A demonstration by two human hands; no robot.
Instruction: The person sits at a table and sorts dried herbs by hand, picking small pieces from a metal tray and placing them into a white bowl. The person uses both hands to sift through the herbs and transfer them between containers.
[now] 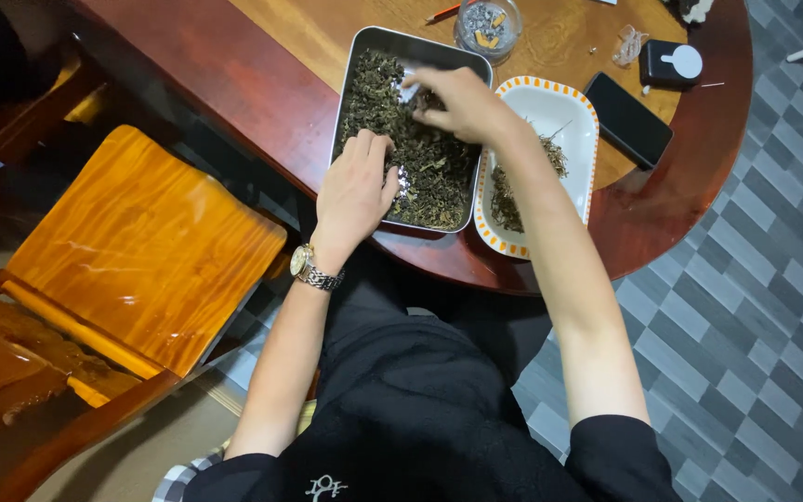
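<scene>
A rectangular metal tray full of dark dried leaves sits on a round reddish wooden table. My left hand, with a metal wristwatch, rests on the leaves at the tray's near left, fingers curled into them. My right hand reaches over the tray's middle and pinches some leaves between its fingertips. Beside the tray on the right lies a white oval dish with an orange rim, holding a small heap of sorted stems.
A glass ashtray stands behind the tray. A black phone and a small black-and-white device lie at the table's right. A wooden chair stands to my left. Grey patterned floor tiles spread to the right.
</scene>
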